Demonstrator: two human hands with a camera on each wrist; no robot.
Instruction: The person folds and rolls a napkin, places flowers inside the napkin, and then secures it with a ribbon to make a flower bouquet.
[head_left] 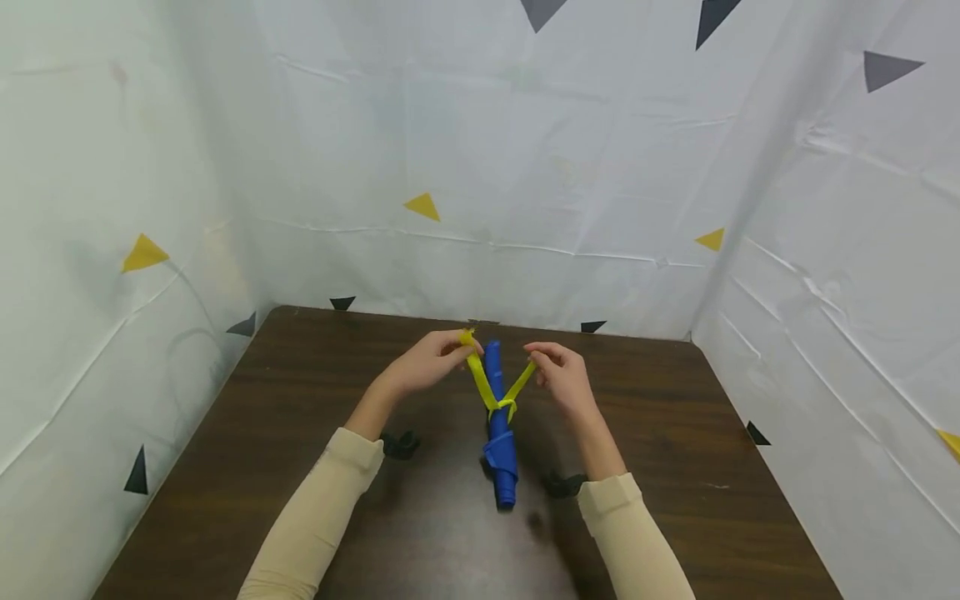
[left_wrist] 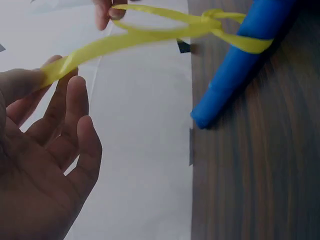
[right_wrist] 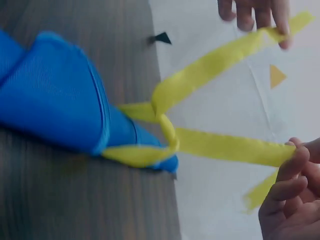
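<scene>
A closed blue umbrella-like roll (head_left: 502, 454), wrapped in fabric, lies lengthwise on the table. Around its middle passes a yellow ribbon (right_wrist: 215, 62), crossed over itself in a loose half knot above the roll. My left hand (head_left: 431, 362) pinches one ribbon end between thumb and index finger, the other fingers spread in the left wrist view. On the other side my right hand (head_left: 564, 377) pinches the second end, with a short tail hanging below the fingers in the right wrist view. Both ends are raised in a V shape.
The dark wooden table (head_left: 300, 400) meets white sheeting (head_left: 487, 150) at its back and both sides. Black and yellow triangles mark the sheeting. Dark straps (head_left: 401, 445) show below both wrists.
</scene>
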